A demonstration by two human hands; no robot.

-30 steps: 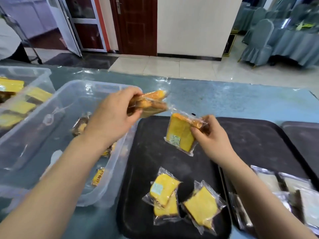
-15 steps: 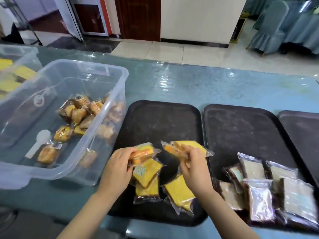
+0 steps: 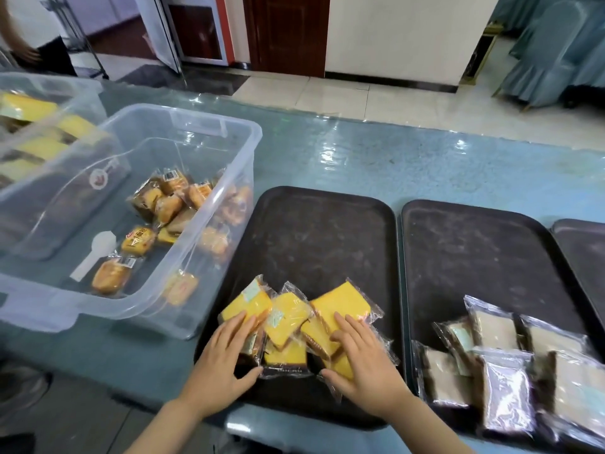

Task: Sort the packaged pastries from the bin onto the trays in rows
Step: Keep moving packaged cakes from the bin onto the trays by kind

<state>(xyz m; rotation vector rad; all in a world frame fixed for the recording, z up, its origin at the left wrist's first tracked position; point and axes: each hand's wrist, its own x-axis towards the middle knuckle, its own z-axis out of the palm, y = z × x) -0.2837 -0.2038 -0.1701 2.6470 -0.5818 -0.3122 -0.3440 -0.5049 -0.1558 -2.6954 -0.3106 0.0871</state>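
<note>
Head view. Both hands lie on a cluster of wrapped yellow cake slices (image 3: 296,326) at the near end of the left black tray (image 3: 314,237). The left hand (image 3: 222,358) rests with straight fingers on the leftmost slice (image 3: 247,303); its grip is wide and it holds nothing. The right hand (image 3: 363,362) lies flat with spread fingers over the rightmost slices (image 3: 340,306); its grip is likewise wide and it presses down without curling round anything. The slices overlap one another and sit in a loose bunch.

To the left, touching the tray's edge, stands a clear plastic bin (image 3: 229,152) on the blue counter (image 3: 409,165). Inside it lie several wrapped brown pastries (image 3: 163,201) and a white plastic scoop (image 3: 93,253). A second clear bin (image 3: 52,93) farther left holds more yellow slices.

Just right of the first tray is a middle black tray (image 3: 474,250); pale wrapped pastries (image 3: 497,355) lie overlapping at its near right end. The edge of a third tray (image 3: 582,244) shows at far right.
</note>
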